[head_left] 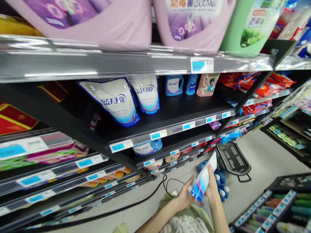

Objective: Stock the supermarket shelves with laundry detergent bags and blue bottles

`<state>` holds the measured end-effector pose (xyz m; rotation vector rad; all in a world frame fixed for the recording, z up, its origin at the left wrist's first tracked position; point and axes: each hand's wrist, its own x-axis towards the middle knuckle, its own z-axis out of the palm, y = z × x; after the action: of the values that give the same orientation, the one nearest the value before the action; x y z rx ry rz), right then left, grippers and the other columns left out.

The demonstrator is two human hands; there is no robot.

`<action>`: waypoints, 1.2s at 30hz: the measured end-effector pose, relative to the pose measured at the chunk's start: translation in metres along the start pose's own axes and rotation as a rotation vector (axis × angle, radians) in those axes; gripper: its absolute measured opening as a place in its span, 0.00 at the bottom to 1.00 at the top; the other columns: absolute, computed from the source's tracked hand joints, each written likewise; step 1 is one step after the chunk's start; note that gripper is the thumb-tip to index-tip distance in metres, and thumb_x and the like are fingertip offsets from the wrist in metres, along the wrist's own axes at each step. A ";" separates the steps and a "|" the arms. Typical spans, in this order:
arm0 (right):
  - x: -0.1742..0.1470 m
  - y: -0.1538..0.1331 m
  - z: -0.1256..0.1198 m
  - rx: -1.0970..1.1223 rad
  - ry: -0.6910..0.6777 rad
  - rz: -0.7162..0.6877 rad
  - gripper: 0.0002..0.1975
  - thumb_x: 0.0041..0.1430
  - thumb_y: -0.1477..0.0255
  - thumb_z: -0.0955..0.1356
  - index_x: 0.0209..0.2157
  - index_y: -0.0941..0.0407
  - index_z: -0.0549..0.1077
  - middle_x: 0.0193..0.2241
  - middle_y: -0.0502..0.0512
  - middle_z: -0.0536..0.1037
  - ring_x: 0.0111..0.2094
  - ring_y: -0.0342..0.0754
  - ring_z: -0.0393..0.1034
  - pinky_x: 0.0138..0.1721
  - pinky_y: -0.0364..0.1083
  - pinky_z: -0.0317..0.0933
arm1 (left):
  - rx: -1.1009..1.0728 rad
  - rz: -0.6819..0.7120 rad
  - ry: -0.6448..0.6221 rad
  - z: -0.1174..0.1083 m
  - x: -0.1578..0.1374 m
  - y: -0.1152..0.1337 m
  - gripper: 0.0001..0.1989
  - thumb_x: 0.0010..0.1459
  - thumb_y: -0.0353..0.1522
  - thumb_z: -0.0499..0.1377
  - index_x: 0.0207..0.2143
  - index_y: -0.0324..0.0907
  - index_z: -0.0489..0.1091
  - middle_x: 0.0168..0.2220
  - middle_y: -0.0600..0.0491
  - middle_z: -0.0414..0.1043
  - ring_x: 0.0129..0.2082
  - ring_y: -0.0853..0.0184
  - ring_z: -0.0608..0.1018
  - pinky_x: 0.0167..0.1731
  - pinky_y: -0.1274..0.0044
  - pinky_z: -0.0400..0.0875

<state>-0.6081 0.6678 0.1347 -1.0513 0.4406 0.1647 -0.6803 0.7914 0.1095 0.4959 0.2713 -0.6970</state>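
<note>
Low in front of me, both hands hold a white and blue detergent refill pouch [203, 180], tilted with its blue end toward me. My left hand [183, 195] grips its lower left side, and my right hand [212, 184] is wrapped around its right side. Two similar pouches stand on the middle shelf, a larger pouch [115, 102] at the front left and a smaller pouch [147, 94] beside it. Several blue bottles [222, 186] stand on the floor just beyond my right hand.
A black shopping basket [233, 158] lies on the floor beyond the bottles. A black cable [145, 202] curves across the floor at the left. Large pink jugs [194, 26] and a green jug [252, 29] stand on the top shelf [121, 63]. A low rack [267, 207] stands at the right.
</note>
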 end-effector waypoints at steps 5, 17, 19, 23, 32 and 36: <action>-0.009 -0.006 0.018 0.116 0.150 0.034 0.30 0.38 0.60 0.84 0.42 0.59 0.78 0.33 0.54 0.86 0.27 0.51 0.78 0.31 0.48 0.76 | -0.053 0.158 0.171 0.004 -0.010 0.007 0.37 0.57 0.56 0.65 0.57 0.37 0.75 0.56 0.41 0.79 0.62 0.46 0.76 0.65 0.56 0.65; -0.016 -0.006 0.025 0.317 0.050 -0.020 0.23 0.54 0.57 0.77 0.46 0.56 0.79 0.48 0.58 0.85 0.51 0.59 0.81 0.54 0.57 0.76 | -0.023 0.341 0.291 -0.014 -0.017 0.006 0.35 0.45 0.34 0.77 0.56 0.42 0.75 0.51 0.46 0.83 0.52 0.53 0.83 0.59 0.62 0.75; -0.015 -0.006 0.025 0.319 0.052 -0.016 0.22 0.54 0.58 0.77 0.46 0.56 0.80 0.47 0.57 0.85 0.52 0.60 0.80 0.56 0.57 0.75 | -0.028 0.332 0.302 -0.011 -0.018 0.009 0.34 0.44 0.34 0.77 0.55 0.42 0.76 0.50 0.47 0.84 0.50 0.54 0.84 0.57 0.63 0.76; -0.013 -0.006 0.026 0.354 0.047 0.003 0.22 0.52 0.61 0.78 0.46 0.57 0.79 0.48 0.58 0.85 0.51 0.60 0.81 0.57 0.57 0.74 | -0.026 0.336 0.316 -0.007 -0.019 0.012 0.33 0.43 0.32 0.77 0.53 0.42 0.76 0.48 0.48 0.84 0.45 0.57 0.85 0.55 0.64 0.77; -0.019 -0.011 0.029 0.306 0.062 -0.015 0.22 0.48 0.63 0.80 0.44 0.57 0.80 0.45 0.58 0.86 0.46 0.61 0.82 0.52 0.57 0.77 | 0.028 0.335 0.298 0.000 -0.022 0.013 0.33 0.43 0.35 0.78 0.53 0.41 0.76 0.50 0.46 0.84 0.48 0.54 0.85 0.51 0.65 0.79; -0.022 -0.011 0.025 0.299 0.096 -0.026 0.25 0.44 0.64 0.82 0.44 0.57 0.79 0.44 0.58 0.86 0.43 0.60 0.83 0.51 0.58 0.78 | 0.039 0.332 0.295 0.002 -0.022 0.011 0.33 0.44 0.35 0.77 0.54 0.41 0.76 0.52 0.45 0.82 0.52 0.52 0.83 0.55 0.63 0.76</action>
<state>-0.6173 0.6860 0.1631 -0.7724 0.5205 0.0236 -0.6887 0.8098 0.1237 0.6639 0.4403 -0.3043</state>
